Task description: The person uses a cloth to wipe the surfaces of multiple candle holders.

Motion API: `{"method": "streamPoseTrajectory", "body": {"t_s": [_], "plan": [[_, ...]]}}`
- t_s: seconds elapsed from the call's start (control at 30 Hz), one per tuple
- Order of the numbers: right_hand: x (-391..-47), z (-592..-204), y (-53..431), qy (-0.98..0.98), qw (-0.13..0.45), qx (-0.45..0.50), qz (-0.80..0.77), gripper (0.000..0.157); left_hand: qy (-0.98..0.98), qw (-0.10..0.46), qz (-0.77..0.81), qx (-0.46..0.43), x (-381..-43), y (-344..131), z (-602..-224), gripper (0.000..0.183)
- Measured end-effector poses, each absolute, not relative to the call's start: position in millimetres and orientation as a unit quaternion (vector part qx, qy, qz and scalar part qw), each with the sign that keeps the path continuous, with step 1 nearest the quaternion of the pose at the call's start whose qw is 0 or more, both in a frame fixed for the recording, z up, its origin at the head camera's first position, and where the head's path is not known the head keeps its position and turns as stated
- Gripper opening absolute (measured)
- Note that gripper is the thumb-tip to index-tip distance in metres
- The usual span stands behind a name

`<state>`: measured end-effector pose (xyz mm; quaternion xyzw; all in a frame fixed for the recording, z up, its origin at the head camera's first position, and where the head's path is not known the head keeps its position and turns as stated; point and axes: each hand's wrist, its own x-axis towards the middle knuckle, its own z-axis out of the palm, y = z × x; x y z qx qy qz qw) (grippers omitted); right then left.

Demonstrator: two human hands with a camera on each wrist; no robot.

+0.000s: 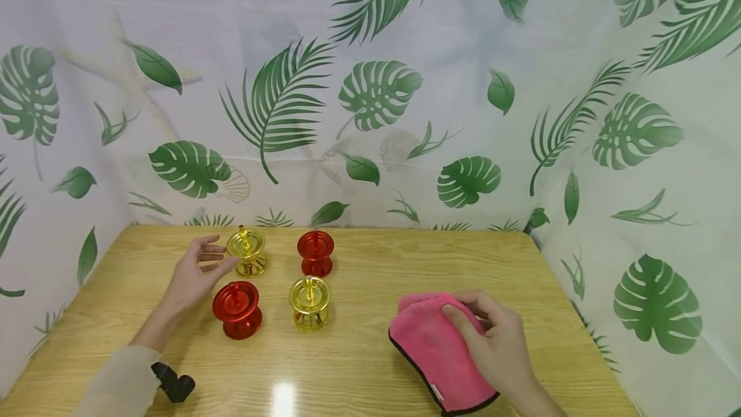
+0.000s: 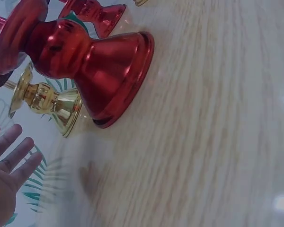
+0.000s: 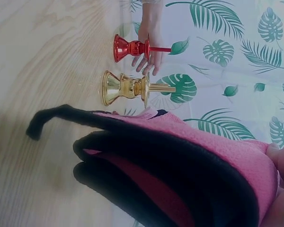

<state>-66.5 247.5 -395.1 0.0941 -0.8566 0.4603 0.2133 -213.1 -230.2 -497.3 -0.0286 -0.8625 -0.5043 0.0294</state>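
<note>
My left hand [image 1: 195,273] is at the left, fingers extended beside the back gold candle holder [image 1: 251,266]. In the left wrist view a gap shows between the fingers and that holder. Close to the same hand stands the front red candle holder [image 1: 242,325], large in the left wrist view. A second red candle holder [image 1: 316,266] and a second gold one [image 1: 310,319] stand to the right, all upright. My right hand [image 1: 500,340] pinches a folded pink cloth [image 1: 434,346] with black edging by its top. Folded layers of the cloth [image 3: 217,151] fill the lower right wrist view.
All of this is on a wooden table [image 1: 359,372]. A white curtain [image 1: 405,198] with green leaf prints closes off the back and both sides. A black strap piece [image 1: 173,383] sits at the left sleeve [image 1: 118,388].
</note>
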Motion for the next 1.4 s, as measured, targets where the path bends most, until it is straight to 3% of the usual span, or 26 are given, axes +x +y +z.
{"method": "streamPoseTrajectory", "body": {"t_s": [0.83, 1.4], "plan": [[-68.3, -399.3, 247.7, -0.862, 0.199, 0.092, 0.458, 0.007, -0.864, 0.007, -0.503, -0.025, -240.2, -214.6, -522.1, 0.086], [-76.5, -399.2, 249.4, -0.862, 0.2, 0.078, 0.459, 0.005, -0.844, 0.067, -0.531, -0.021, -224.2, -224.8, -494.0, 0.074]]}}
